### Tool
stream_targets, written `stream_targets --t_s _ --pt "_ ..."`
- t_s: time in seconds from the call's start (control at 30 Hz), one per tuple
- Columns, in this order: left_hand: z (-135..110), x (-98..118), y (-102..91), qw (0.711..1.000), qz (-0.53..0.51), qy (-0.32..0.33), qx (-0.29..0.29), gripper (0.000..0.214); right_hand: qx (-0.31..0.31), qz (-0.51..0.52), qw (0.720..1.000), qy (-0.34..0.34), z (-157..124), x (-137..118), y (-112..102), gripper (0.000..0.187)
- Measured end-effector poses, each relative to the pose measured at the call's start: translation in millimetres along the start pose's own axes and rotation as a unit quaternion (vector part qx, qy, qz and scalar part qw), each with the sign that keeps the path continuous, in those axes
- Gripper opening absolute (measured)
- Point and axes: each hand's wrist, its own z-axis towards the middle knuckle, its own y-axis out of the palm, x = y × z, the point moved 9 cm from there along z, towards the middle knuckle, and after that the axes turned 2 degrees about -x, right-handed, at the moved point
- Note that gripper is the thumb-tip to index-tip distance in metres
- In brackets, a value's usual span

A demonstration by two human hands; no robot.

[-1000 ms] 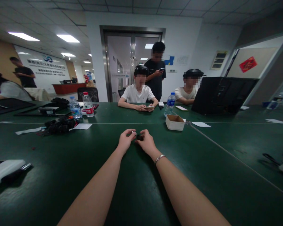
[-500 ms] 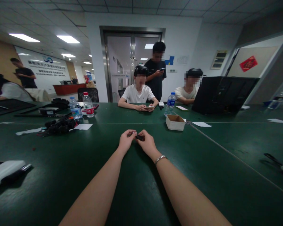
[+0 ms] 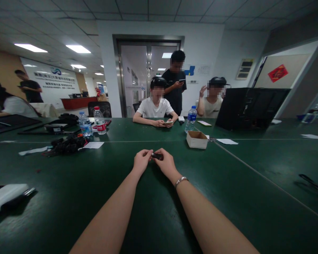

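Note:
Both my hands meet over the green table (image 3: 159, 197), a little way in front of me. A small dark oblong object (image 3: 156, 156) lies between them; its kind is too small to make out. My right hand (image 3: 166, 161), with a silver bracelet on the wrist, pinches the dark object between thumb and fingers. My left hand (image 3: 142, 160) is closed in a pinch at the object's left end, where a small light tip shows. Whether the left fingers hold a separate piece cannot be seen.
An open cardboard box (image 3: 196, 142) stands ahead to the right, near a blue-capped water bottle (image 3: 191, 119). Two bottles (image 3: 99, 123) and a black tangle of gear (image 3: 66, 144) are at left. A large black monitor (image 3: 250, 107) stands at right. People sit across the table.
My hands have come slightly closer together around the dark object. The view has tilted up a little. The seated person at right has raised a hand to the head.

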Motion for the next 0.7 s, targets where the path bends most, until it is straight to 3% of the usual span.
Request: stream_targets --t_s 0.37,0.7 --pt "-9 7 -11.2 0.994 0.088 -0.033 0.064 0.048 0.011 -0.032 0.998 -0.05 0 -6 0 0.012" --pt "-12 12 -14.2 0.992 0.085 -0.044 0.087 0.046 0.017 0.004 0.998 -0.054 0 -5 1 0.019"
